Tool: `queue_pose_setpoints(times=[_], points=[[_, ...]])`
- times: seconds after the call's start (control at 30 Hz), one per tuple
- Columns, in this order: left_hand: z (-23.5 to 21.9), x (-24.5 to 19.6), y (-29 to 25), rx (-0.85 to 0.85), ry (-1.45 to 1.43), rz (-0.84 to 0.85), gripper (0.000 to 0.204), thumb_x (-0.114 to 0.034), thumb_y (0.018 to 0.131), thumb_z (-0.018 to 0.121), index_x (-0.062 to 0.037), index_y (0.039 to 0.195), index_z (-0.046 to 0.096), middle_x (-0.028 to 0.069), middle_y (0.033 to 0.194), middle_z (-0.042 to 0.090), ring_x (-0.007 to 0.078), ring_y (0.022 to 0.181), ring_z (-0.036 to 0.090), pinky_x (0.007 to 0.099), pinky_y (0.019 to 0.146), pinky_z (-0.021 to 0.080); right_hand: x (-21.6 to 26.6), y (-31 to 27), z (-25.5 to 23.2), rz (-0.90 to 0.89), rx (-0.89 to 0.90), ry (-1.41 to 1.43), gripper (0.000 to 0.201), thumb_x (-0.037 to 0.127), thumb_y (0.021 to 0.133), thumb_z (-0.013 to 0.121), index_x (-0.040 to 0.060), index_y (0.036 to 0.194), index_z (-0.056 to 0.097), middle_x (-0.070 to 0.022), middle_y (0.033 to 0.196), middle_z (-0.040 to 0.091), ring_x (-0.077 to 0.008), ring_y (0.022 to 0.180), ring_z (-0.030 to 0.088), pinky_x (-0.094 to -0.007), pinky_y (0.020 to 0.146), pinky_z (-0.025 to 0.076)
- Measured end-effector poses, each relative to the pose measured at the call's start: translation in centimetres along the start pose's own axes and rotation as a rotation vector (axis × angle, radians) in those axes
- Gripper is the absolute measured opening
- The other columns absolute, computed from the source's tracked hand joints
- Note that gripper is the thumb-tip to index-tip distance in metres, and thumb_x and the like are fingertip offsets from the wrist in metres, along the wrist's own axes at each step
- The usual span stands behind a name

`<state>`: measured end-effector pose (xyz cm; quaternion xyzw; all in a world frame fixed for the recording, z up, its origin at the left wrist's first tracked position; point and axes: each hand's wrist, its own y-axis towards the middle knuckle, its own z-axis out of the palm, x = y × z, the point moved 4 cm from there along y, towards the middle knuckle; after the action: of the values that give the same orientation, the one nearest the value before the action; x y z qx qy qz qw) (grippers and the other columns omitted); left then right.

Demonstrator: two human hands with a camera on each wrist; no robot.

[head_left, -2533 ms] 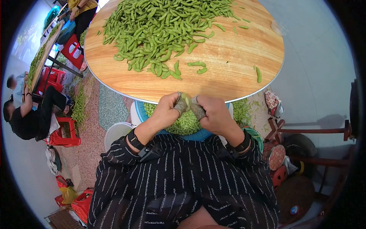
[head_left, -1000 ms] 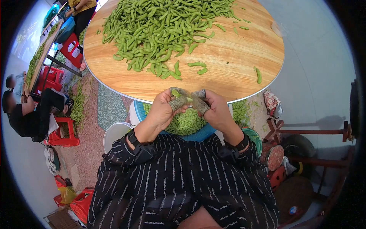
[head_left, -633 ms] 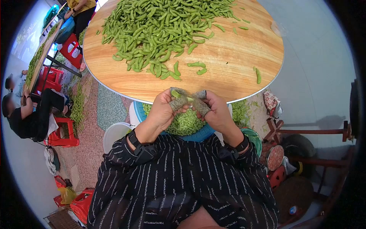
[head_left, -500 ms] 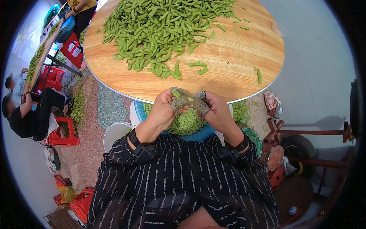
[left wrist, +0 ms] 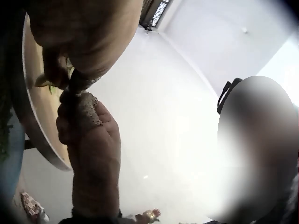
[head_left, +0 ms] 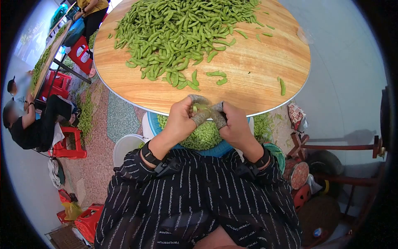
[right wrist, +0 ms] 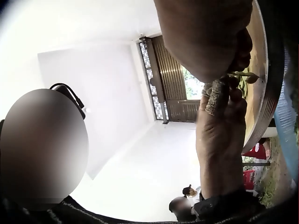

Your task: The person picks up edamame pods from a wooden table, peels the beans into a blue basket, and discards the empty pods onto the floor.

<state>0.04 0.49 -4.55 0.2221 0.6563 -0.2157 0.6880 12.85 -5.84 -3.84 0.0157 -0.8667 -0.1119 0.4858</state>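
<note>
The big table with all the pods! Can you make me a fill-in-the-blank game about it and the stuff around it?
1. The pods heaped on the table are coloured ____.
2. Below the left hand and right hand, shelled beans sit in a basin coloured ____.
3. The white bucket stands on the floor to the person's ____ side.

Missing words: green; blue; left.

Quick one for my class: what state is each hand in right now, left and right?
Left hand: closed, pinching a green pod.
Right hand: closed, apparently on that same pod; blur obscures its grip.
</note>
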Motion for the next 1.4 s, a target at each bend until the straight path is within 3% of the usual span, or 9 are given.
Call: queue_pose_setpoints(times=[0.03,0.27,0.33,0.53,0.83,0.9,1.0,1.27,1.4], points=[[0.0,0.3,0.0,0.040,0.162,0.061,0.025,0.002,0.072,0.059,-0.0014,0.095,0.051,0.0022,0.081,0.056,0.0049,0.064,0.049,0.0189,0.056,0.041,0.4,-0.1,0.0,-0.033,0.003,-0.150,0.022,-0.002,0.059,0.049,-0.0010,0.081,0.046,-0.0196,0.069,0.051,-0.0382,0.067,0.050,-0.0414,0.058,0.040],[0.1,2.4,0.8,0.157,0.141,0.058,0.027,0.007,0.073,0.056,-0.0017,0.098,0.047,0.0000,0.084,0.053,0.0075,0.076,0.052,0.0217,0.068,0.044,1.3,-0.4,0.6,-0.162,0.044,-0.284,0.025,-0.001,0.058,0.050,-0.0010,0.082,0.043,-0.0196,0.071,0.050,-0.0383,0.070,0.050,-0.0452,0.060,0.038],[0.1,2.8,0.9,0.126,-0.126,-0.064,0.028,0.005,0.072,0.059,-0.0028,0.096,0.048,0.0001,0.082,0.053,0.0082,0.073,0.052,0.0218,0.066,0.044,0.6,-0.3,0.2,-0.061,0.045,-0.148,0.028,-0.001,0.059,0.050,-0.0016,0.086,0.045,-0.0196,0.074,0.053,-0.0397,0.072,0.051,-0.0432,0.063,0.041],[0.0,1.9,1.0,0.069,-0.363,-0.102,0.025,0.003,0.072,0.061,-0.0037,0.093,0.049,0.0028,0.083,0.057,0.0117,0.073,0.057,0.0233,0.065,0.047,0.2,-0.1,0.2,0.040,-0.055,0.238,0.027,-0.003,0.070,0.050,-0.0004,0.097,0.053,-0.0146,0.076,0.059,-0.0199,0.069,0.058,-0.0277,0.061,0.043],[-0.2,2.2,0.9,0.138,-0.236,-0.154,0.027,0.004,0.070,0.061,-0.0035,0.093,0.049,0.0009,0.082,0.054,0.0086,0.069,0.051,0.0205,0.061,0.042,1.3,0.0,-0.5,0.046,0.112,0.120,0.026,-0.005,0.062,0.048,-0.0004,0.087,0.055,-0.0167,0.072,0.058,-0.0287,0.064,0.055,-0.0306,0.059,0.043],[-0.3,1.0,0.7,0.091,0.183,-0.042,0.031,0.004,0.068,0.060,-0.0042,0.095,0.047,0.0009,0.084,0.050,0.0082,0.073,0.048,0.0206,0.062,0.041,1.8,-0.1,-0.3,-0.118,0.029,-0.270,0.024,-0.004,0.059,0.049,0.0006,0.082,0.051,-0.0166,0.069,0.054,-0.0350,0.065,0.052,-0.0379,0.056,0.041],[-0.1,1.3,0.9,0.112,0.155,-0.060,0.034,0.005,0.068,0.058,-0.0055,0.098,0.045,0.0010,0.086,0.046,0.0085,0.075,0.045,0.0205,0.061,0.040,3.0,0.2,0.0,-0.204,-0.009,-0.404,0.023,-0.002,0.057,0.050,0.0018,0.079,0.047,-0.0164,0.070,0.051,-0.0382,0.067,0.049,-0.0441,0.055,0.039],[0.5,1.5,1.3,0.137,0.130,-0.042,0.030,0.003,0.068,0.055,-0.0031,0.096,0.044,0.0052,0.086,0.048,0.0109,0.073,0.047,0.0241,0.064,0.041,1.0,-0.1,0.1,-0.173,-0.012,-0.297,0.022,-0.003,0.058,0.050,0.0010,0.079,0.047,-0.0171,0.072,0.052,-0.0375,0.069,0.051,-0.0426,0.057,0.040],[0.3,0.9,2.0,0.298,0.122,0.069,0.027,-0.002,0.071,0.056,-0.0005,0.096,0.044,0.0051,0.078,0.049,0.0115,0.068,0.047,0.0267,0.058,0.040,-0.8,0.1,-0.3,0.084,0.089,0.212,0.015,0.000,0.063,0.052,-0.0002,0.077,0.048,-0.0181,0.070,0.052,-0.0383,0.068,0.050,-0.0408,0.058,0.040]])
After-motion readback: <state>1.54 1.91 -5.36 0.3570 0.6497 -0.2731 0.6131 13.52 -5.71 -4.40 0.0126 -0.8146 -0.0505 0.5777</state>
